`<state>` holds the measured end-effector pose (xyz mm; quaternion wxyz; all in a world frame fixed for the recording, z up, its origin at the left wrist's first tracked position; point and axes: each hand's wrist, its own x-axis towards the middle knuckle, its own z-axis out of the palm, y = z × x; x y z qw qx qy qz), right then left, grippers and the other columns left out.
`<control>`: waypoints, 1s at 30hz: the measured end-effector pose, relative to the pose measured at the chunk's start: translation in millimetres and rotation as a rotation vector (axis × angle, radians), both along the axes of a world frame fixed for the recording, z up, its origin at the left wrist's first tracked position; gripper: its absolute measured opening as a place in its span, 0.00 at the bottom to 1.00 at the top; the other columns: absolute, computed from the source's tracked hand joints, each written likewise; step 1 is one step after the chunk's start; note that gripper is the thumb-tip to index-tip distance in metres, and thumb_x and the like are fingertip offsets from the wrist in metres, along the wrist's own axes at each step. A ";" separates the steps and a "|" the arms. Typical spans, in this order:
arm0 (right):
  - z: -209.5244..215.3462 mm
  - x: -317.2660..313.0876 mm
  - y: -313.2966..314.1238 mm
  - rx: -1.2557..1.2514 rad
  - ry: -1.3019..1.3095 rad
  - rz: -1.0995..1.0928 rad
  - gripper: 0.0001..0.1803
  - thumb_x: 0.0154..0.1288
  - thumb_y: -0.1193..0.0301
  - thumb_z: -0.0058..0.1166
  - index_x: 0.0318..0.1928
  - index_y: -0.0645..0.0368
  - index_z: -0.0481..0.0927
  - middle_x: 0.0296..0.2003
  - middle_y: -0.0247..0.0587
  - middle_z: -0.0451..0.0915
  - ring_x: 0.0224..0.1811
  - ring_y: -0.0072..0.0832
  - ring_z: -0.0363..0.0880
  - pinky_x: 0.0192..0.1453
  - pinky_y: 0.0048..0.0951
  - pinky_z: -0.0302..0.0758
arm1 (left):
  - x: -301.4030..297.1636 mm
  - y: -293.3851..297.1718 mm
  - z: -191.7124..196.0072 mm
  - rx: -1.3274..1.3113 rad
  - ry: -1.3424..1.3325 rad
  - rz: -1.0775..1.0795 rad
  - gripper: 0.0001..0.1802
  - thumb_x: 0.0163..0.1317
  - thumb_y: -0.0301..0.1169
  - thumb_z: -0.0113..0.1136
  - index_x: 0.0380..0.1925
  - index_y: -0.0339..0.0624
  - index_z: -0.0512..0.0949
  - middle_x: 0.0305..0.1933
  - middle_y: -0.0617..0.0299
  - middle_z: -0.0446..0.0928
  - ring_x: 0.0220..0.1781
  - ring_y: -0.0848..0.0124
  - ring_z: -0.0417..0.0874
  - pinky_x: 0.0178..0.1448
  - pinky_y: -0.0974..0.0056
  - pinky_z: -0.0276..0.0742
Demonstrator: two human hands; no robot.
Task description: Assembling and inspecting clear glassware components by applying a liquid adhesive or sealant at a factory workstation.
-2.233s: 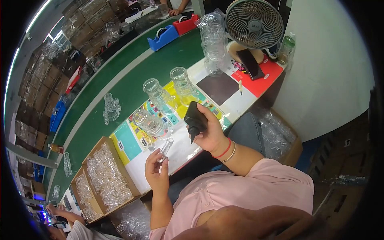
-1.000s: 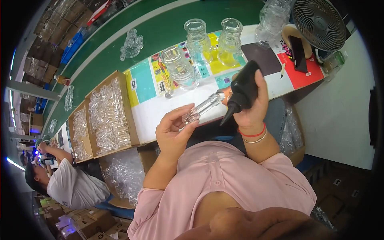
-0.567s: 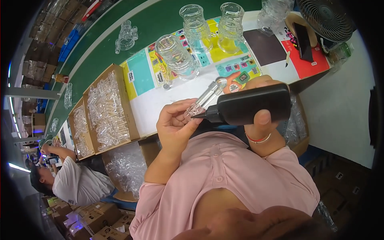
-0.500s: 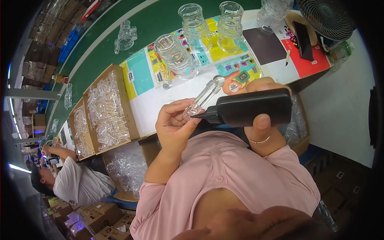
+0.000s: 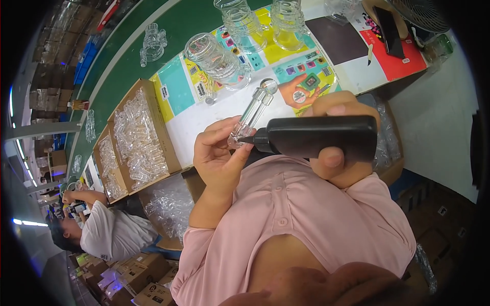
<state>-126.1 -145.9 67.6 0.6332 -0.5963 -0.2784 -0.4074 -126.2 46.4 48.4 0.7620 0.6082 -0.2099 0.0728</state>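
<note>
My left hand [image 5: 220, 153] grips a clear glass tube piece [image 5: 253, 109] by its lower end, the tube slanting up to the right with a round knob at the top. My right hand [image 5: 334, 153] is wrapped around a black squeeze bottle [image 5: 319, 137] held sideways. The bottle's pointed nozzle touches the lower end of the glass piece at my left fingertips. Both hands are raised close to my chest, above the near edge of the white worktable [image 5: 204, 125].
Three clear glass jars [image 5: 217, 56] stand on colourful sheets on the table. An open cardboard box [image 5: 138, 135] of glass pieces sits at the left, a bag of them [image 5: 166, 209] below it. A fan [image 5: 421, 13] stands top right. Another person [image 5: 104, 229] sits lower left.
I lifted the glass piece and black bottle off the table toward my chest. The bottle turned sideways and its nozzle came against the lower end of the glass piece.
</note>
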 end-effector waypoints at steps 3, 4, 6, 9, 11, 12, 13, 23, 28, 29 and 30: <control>7.7 1.8 -0.8 0.008 0.073 -0.011 0.21 0.54 0.61 0.59 0.37 0.66 0.71 0.27 0.45 0.76 0.28 0.33 0.75 0.33 0.28 0.70 | 0.7 1.4 -0.7 0.027 -0.038 0.009 0.21 0.47 0.12 0.61 0.42 0.34 0.67 0.51 0.41 0.70 0.47 0.61 0.79 0.50 0.64 0.78; 8.9 1.0 -0.1 0.015 0.092 -0.025 0.20 0.54 0.61 0.59 0.36 0.66 0.72 0.27 0.44 0.76 0.28 0.33 0.75 0.33 0.28 0.71 | 0.4 2.4 -0.8 0.048 -0.057 0.012 0.22 0.47 0.12 0.61 0.42 0.34 0.67 0.51 0.41 0.70 0.47 0.61 0.79 0.50 0.64 0.78; 10.6 -0.4 0.0 0.022 0.111 -0.042 0.19 0.54 0.61 0.58 0.34 0.66 0.73 0.26 0.44 0.76 0.27 0.34 0.75 0.32 0.27 0.71 | 0.3 2.8 -0.1 0.047 -0.074 0.009 0.22 0.47 0.12 0.61 0.42 0.34 0.67 0.51 0.41 0.70 0.47 0.61 0.79 0.50 0.64 0.78; 11.2 -1.4 0.9 0.082 0.164 -0.022 0.19 0.54 0.61 0.58 0.33 0.67 0.73 0.27 0.45 0.76 0.26 0.34 0.75 0.32 0.27 0.71 | -0.2 4.1 1.0 0.067 -0.111 0.008 0.22 0.47 0.12 0.62 0.43 0.35 0.68 0.50 0.41 0.70 0.48 0.61 0.79 0.50 0.64 0.78; 11.3 -1.0 2.9 0.149 0.193 0.015 0.19 0.53 0.62 0.59 0.33 0.67 0.73 0.27 0.45 0.76 0.27 0.34 0.76 0.32 0.27 0.72 | -0.3 5.1 1.7 0.085 -0.131 0.009 0.22 0.47 0.12 0.62 0.43 0.34 0.68 0.51 0.41 0.70 0.48 0.61 0.78 0.50 0.64 0.78; 11.7 -1.6 2.1 0.151 0.193 0.015 0.19 0.53 0.62 0.59 0.33 0.67 0.73 0.27 0.45 0.76 0.27 0.34 0.76 0.32 0.27 0.72 | -0.4 5.5 2.4 0.124 -0.160 0.026 0.23 0.47 0.12 0.62 0.44 0.34 0.69 0.50 0.41 0.70 0.49 0.60 0.78 0.51 0.64 0.77; 12.9 -2.9 0.4 0.149 0.217 0.031 0.19 0.52 0.62 0.59 0.33 0.67 0.74 0.27 0.46 0.76 0.27 0.34 0.76 0.33 0.27 0.72 | -0.5 6.1 2.8 0.163 -0.189 0.041 0.23 0.46 0.12 0.62 0.44 0.34 0.70 0.50 0.41 0.71 0.49 0.60 0.78 0.51 0.63 0.77; 9.5 -12.6 -5.5 -0.156 0.097 0.071 0.32 0.55 0.51 0.59 0.47 0.60 0.60 0.33 0.49 0.71 0.27 0.29 0.73 0.31 0.26 0.74 | -0.6 14.9 2.2 0.365 -0.300 0.190 0.23 0.41 0.13 0.65 0.42 0.35 0.74 0.45 0.44 0.76 0.47 0.60 0.79 0.50 0.63 0.75; 6.5 -14.4 7.1 -0.087 -0.079 0.075 0.26 0.58 0.60 0.58 0.45 0.66 0.62 0.31 0.55 0.72 0.21 0.32 0.72 0.23 0.27 0.74 | -1.7 17.2 7.0 0.467 -0.322 0.243 0.22 0.40 0.14 0.66 0.40 0.35 0.76 0.43 0.45 0.77 0.45 0.61 0.79 0.49 0.65 0.75; 4.5 -14.4 7.8 -0.087 -0.080 0.075 0.26 0.58 0.60 0.58 0.45 0.66 0.62 0.31 0.55 0.72 0.21 0.32 0.72 0.23 0.27 0.74 | -1.9 17.3 8.0 0.467 -0.323 0.243 0.22 0.40 0.14 0.66 0.40 0.35 0.76 0.43 0.45 0.77 0.45 0.61 0.79 0.49 0.65 0.75; 1.9 -14.2 8.5 -0.107 -0.142 0.053 0.26 0.58 0.60 0.59 0.45 0.66 0.63 0.32 0.55 0.72 0.21 0.32 0.72 0.22 0.28 0.74 | -1.7 17.2 8.7 0.478 -0.320 0.243 0.23 0.40 0.14 0.66 0.41 0.35 0.76 0.42 0.46 0.77 0.45 0.61 0.79 0.49 0.65 0.75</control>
